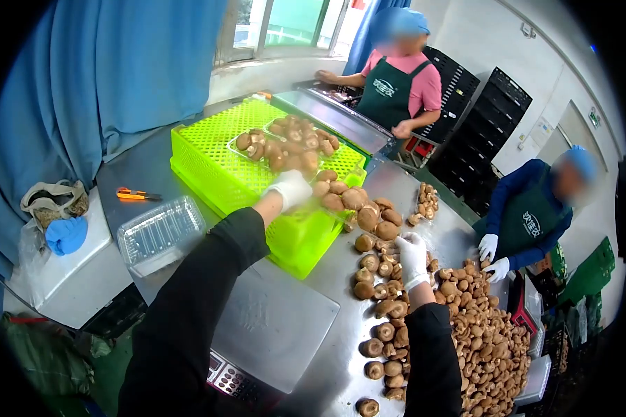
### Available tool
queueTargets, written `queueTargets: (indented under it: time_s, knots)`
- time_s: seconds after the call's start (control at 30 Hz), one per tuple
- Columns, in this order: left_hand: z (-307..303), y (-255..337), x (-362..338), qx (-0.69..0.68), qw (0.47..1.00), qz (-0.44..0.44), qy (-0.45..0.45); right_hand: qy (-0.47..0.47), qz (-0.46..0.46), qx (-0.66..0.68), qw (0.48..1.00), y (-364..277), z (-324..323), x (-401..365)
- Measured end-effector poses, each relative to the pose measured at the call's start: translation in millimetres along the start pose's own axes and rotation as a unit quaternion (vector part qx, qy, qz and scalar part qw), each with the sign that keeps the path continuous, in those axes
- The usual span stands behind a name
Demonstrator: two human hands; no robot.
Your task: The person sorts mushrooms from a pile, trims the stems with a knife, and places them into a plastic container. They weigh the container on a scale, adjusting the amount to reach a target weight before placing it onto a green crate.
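Between my white-gloved hands is a clear plastic tray (335, 213) filled with brown mushrooms (355, 199), tilted above the table. My left hand (290, 190), slightly blurred, grips its left end beside the bright green crate (268, 226). At the other end, my right hand (413, 258) has its fingers on the tray's edge, over loose mushrooms (384, 288). More filled mushroom trays (285, 144) rest on top of the upturned crate, just beyond my left hand.
A scale (275, 320) stands in front of me. Left are an empty clear tray (161, 233) and an orange cutter (138, 195). A large mushroom heap (490, 347) covers the right side. One co-worker's gloved hands (492, 256) touch it; another person (400, 83) stands behind the table.
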State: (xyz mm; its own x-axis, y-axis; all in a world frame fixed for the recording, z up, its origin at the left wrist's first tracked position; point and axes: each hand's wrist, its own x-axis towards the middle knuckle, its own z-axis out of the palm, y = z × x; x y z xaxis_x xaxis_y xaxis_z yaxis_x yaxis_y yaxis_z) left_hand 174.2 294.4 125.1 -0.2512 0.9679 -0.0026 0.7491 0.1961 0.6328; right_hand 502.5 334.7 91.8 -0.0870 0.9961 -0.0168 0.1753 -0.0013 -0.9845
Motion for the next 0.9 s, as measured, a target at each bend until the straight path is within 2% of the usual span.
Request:
queueTargets:
  time_s: [0.07,0.1,0.2,0.27,0.33,0.47,0.57,0.67,0.73,0.9]
  knots:
    - [-12.7,-10.7,-6.8,-0.025,1.000,-0.013,0.006,-0.002,0.012,0.002,1.000,2.1,13.0,5.4]
    - [-23.0,-12.2,-17.8,-0.017,0.998,-0.052,0.022,-0.008,0.002,-0.002,1.000,2.8,19.4,5.6]
    - [-41.8,-45.0,-47.8,0.094,0.977,0.010,0.191,-0.009,-0.016,0.009,1.000,15.4,43.3,12.8]
    - [-62.3,-73.2,-71.1,0.109,0.974,-0.013,0.196,-0.019,-0.003,0.030,0.999,5.8,64.2,8.6]
    - [-80.3,-110.9,-96.3,0.160,0.973,-0.026,0.165,-0.041,0.002,0.039,0.998,5.2,84.2,14.2]
    - [-101.6,-157.4,-156.6,0.254,0.963,-0.087,0.033,-0.065,0.019,0.090,0.994,-0.2,127.9,17.1]
    - [-95.2,-197.3,-186.0,0.338,0.930,-0.128,-0.066,-0.117,0.006,0.051,0.992,-4.6,148.0,13.7]
    - [-84.1,-232.2,-196.0,0.304,0.944,-0.117,-0.048,-0.134,-0.022,0.024,0.991,-8.1,153.0,2.3]
    - [-83.0,-228.2,-199.7,0.310,0.944,-0.103,-0.042,-0.141,-0.034,0.011,0.989,-3.6,148.7,-3.1]
    - [-84.9,-241.2,-194.3,0.247,0.964,-0.094,-0.031,-0.159,-0.034,0.008,0.987,5.5,97.0,-61.8]
